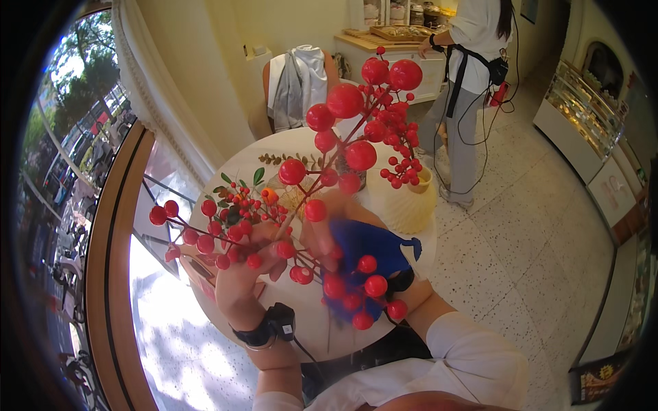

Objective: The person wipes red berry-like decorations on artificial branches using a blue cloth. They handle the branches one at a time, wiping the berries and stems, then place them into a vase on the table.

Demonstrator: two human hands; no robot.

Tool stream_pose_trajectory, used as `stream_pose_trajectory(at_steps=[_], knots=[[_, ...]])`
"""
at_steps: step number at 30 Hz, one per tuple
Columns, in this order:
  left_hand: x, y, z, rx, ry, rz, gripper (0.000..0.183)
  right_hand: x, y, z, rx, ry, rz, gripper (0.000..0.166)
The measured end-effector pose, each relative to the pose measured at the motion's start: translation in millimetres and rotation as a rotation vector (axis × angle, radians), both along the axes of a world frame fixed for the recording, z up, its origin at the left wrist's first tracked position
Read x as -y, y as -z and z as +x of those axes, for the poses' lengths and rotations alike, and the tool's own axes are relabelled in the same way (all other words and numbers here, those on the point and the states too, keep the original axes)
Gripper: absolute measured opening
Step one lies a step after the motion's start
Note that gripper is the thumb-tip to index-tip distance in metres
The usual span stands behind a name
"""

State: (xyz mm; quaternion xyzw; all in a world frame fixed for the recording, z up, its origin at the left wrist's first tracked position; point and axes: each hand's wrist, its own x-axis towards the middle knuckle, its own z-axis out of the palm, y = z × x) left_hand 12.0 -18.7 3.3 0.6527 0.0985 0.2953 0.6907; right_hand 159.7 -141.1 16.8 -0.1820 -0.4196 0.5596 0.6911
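A branching spray of glossy red artificial berries [345, 101] rises in front of me over a round white table. Around a lower stem, the fingers of my left hand [264, 251] are closed. My right hand [324, 228] grips a blue cloth [357, 241], which hangs against the berry stems and partly hides the palm; motion blurs the fingers. Beyond my left hand lie a sprig with green leaves and small red berries [247, 198] and an orange fruit-like ball [269, 195]. A pale yellow ribbed vase [406, 205] stands on the table to the right of my right hand.
The round table's rim [226, 172] curves before me, with dried eucalyptus-like stems [293, 159] on it. A chair draped with grey and white garments [300, 85] stands behind. Another person [470, 67] stands by a counter [419, 69]. A window is left, a glass display case [586, 108] right.
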Motion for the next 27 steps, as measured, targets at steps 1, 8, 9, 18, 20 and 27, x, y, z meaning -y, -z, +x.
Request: stream_pose_trajectory(at_steps=[1,8,9,18,20,27], knots=[[0,0,2,0.058,0.019,0.01,0.017,0,-1,-1,-0.036,-0.01,-0.021,0.009],[8,3,3,0.129,-0.064,-0.049,0.018,6,-10,-9,0.106,0.079,0.016,0.009],[9,8,3,0.175,-0.057,-0.081,0.018,12,-18,-11,0.086,0.055,-0.031,0.009],[15,9,6,0.302,-0.08,-0.077,0.018,-11,0,1,0.172,0.038,0.118,0.011],[10,11,5,0.273,-0.044,-0.08,0.016,-13,4,5,0.183,-0.023,0.165,0.014],[-5,4,-1,-0.015,-0.134,0.047,0.018,-12,-6,5,0.215,0.121,0.082,0.016]])
